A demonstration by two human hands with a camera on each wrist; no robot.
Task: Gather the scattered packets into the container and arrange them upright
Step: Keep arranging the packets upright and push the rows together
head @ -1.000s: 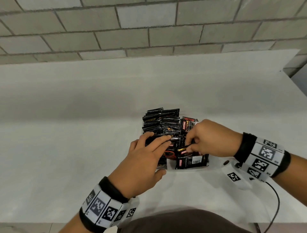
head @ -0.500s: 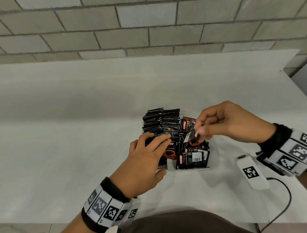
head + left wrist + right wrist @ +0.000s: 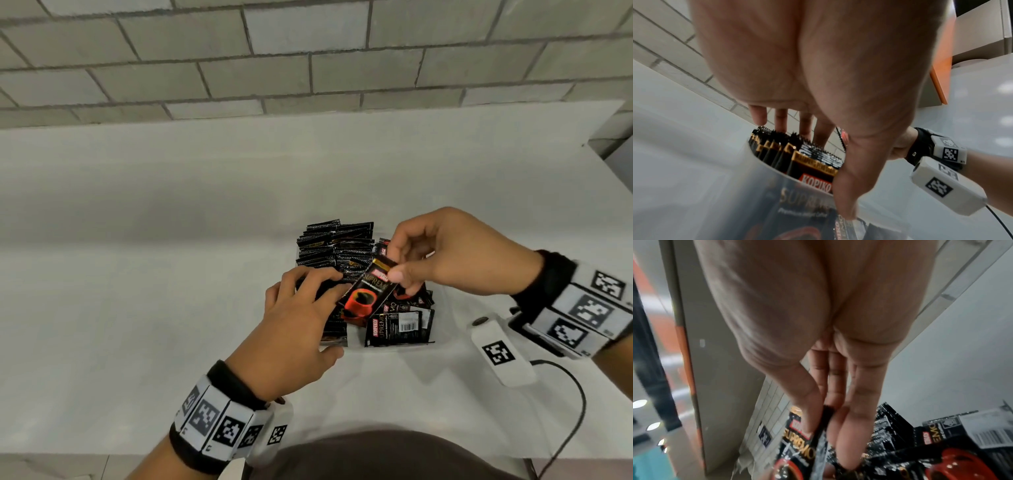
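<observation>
A clear container [image 3: 394, 346] on the white table holds black coffee packets. Several packets [image 3: 335, 246] stand upright in its left and far part; several loose ones [image 3: 399, 327] lie tumbled in its right near part. My left hand [image 3: 322, 308] rests with straight fingers [image 3: 781, 120] on the tops of the upright packets [image 3: 777, 146], thumb against the container's near wall [image 3: 735, 178]. My right hand [image 3: 397, 263] pinches one packet with a red cup print [image 3: 364, 294] by its top edge, tilted, just above the container beside my left fingertips. The right wrist view shows thumb and fingers clamping this packet [image 3: 797, 443].
A grey brick wall [image 3: 308, 68] stands behind the white table [image 3: 137, 274]. A black cable [image 3: 579, 404] runs from my right wrist over the table's near right. The table ends at the right [image 3: 603, 157]. An orange-edged panel [image 3: 941, 68] shows in the left wrist view.
My right hand pulled one packet up out of the loose pile and turned it so its red cup face shows, carrying it left toward my left fingertips. My left hand stayed put.
</observation>
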